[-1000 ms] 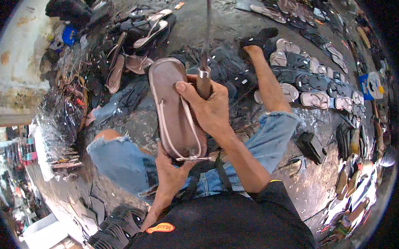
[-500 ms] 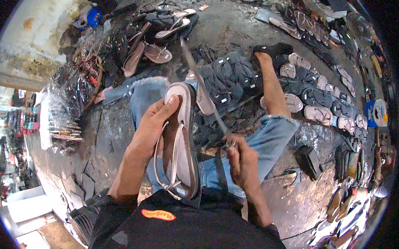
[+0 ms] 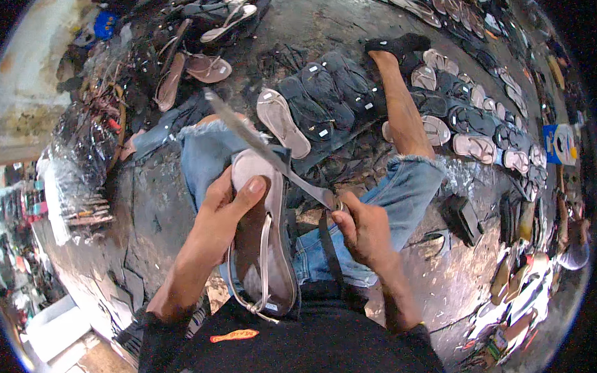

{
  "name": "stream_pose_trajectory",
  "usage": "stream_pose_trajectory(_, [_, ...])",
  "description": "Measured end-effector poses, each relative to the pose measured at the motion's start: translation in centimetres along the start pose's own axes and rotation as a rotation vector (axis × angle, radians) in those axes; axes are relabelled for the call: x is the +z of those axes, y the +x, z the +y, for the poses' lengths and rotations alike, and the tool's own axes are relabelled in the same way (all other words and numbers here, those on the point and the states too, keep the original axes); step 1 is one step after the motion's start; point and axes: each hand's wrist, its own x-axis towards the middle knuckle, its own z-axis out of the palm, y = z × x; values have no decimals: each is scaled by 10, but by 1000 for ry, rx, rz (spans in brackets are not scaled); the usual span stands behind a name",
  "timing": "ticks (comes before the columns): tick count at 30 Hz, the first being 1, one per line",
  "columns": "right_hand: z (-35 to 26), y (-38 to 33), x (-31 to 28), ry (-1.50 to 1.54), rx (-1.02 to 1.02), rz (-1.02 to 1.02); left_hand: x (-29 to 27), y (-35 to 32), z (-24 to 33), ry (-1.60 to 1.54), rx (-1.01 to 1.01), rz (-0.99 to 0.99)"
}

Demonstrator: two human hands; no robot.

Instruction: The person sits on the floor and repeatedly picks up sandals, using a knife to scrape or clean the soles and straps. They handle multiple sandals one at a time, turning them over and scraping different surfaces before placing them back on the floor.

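My left hand (image 3: 223, 208) grips a pinkish-beige thong sandal (image 3: 282, 264), its thumb pressed on the insole near the far, rounded end. Thin pale straps cross the near half. Dark sole material sticks out past the sandal's right edge. A long-bladed knife (image 3: 249, 132) is held in my right hand (image 3: 365, 231), its fingers wrapped around a handle they mostly hide. From that fist the blade slants up and left, passing across the far right edge of the sandal; whether it touches cannot be made out.
Beyond my knees lie rows of black and beige sandals (image 3: 315, 99), with more to the right (image 3: 473, 149). Loose sandals (image 3: 209, 68) rest at the upper left, near a plastic-wrapped bundle (image 3: 78, 176). A black block (image 3: 463, 219) sits on the floor at right.
The knife has swung down and left, so its blade now lies over the sandal's far end. The sandal and my left hand sit slightly lower in view. My head view has shifted.
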Motion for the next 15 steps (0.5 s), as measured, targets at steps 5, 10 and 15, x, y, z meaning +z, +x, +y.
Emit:
stream_pose_trajectory(5, [-38, 70, -62, -17, -65, -368, -11, 10, -3, 155, -4, -42])
stream_pose_trajectory(10, [-59, 136, -75, -14, -205, -601, -9, 20, -2, 160, 11, -94])
stream_pose_trajectory(15, [-12, 165, -63, 420, -245, -204, -22, 31, 22, 105, 244, -37])
